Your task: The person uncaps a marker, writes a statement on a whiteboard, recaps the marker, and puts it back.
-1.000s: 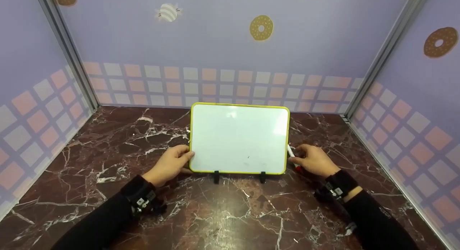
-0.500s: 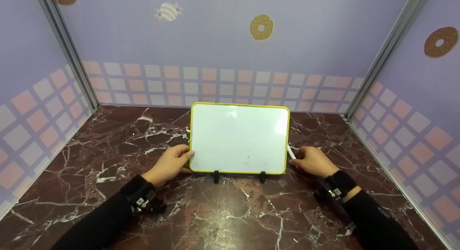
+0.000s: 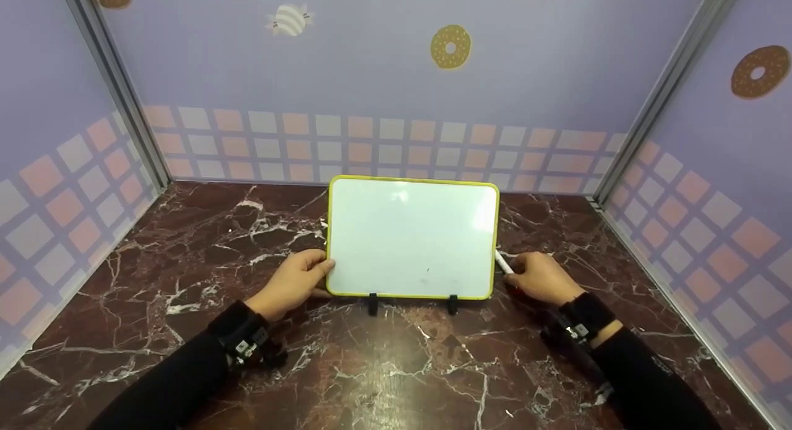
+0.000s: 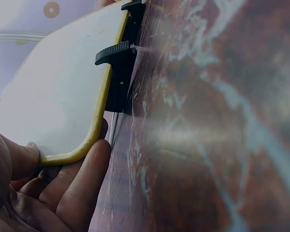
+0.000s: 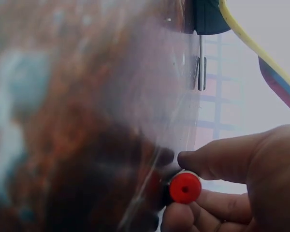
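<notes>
A small whiteboard (image 3: 411,238) with a yellow frame leans upright on a black stand (image 4: 120,72), whose two front hooks catch its bottom edge. At its lower left corner my left hand (image 3: 291,283) grips the frame, thumb on the white face and fingers behind, as the left wrist view shows. Just right of the board, my right hand (image 3: 544,278) pinches a white marker (image 3: 503,262) low over the table. The marker's red end (image 5: 185,187) faces the right wrist camera, between thumb and fingers. Small dark specks mark the board's lower part.
The brown marbled tabletop (image 3: 396,368) is bounded by a patterned back wall (image 3: 383,83) and side walls with metal corner posts. A blue and pink edge (image 5: 279,84) shows behind the board's frame in the right wrist view.
My right hand has shifted very slightly, and the marker's red end has gone out of sight under it in the head view. The board and my left hand stay put.
</notes>
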`<state>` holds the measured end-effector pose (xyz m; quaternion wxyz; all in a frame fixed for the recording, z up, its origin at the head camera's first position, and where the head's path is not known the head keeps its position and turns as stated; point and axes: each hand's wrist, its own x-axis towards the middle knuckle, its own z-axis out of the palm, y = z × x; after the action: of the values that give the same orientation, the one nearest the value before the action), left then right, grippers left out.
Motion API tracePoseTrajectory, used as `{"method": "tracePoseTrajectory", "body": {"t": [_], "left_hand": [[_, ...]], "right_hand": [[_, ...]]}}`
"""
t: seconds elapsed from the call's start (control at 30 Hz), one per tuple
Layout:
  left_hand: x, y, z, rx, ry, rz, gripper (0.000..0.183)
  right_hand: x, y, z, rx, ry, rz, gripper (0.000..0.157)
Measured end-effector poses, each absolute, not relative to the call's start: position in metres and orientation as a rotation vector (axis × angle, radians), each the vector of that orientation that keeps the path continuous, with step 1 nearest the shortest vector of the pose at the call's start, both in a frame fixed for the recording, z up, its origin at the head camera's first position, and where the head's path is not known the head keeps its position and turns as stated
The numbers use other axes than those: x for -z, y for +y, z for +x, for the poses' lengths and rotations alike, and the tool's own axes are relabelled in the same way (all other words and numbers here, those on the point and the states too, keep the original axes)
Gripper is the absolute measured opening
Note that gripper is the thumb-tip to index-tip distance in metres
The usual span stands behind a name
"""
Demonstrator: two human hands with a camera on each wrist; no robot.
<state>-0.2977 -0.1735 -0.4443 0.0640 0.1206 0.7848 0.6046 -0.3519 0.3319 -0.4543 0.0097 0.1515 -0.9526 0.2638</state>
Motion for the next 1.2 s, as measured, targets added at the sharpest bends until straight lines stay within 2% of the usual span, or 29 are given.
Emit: {"method": "tracePoseTrajectory", "body": {"t": [0.23, 0.67, 1.2], "left_hand": [[0.446, -0.172, -0.300, -1.815, 2.370, 0.373, 0.026], [0.446, -0.173, -0.298, -1.825, 2.368, 0.385, 0.028], [0.450, -0.174, -0.301, -1.828, 2.380, 0.370, 0.025]], "right_hand": [[0.444, 0.325, -0.343, -0.729, -2.944, 0.333, 0.021], [0.417, 0.320, -0.334, -1.005, -2.745, 0.270, 0.034], [0.388, 0.294, -0.328, -1.213, -2.393, 0.318, 0.027]]}}
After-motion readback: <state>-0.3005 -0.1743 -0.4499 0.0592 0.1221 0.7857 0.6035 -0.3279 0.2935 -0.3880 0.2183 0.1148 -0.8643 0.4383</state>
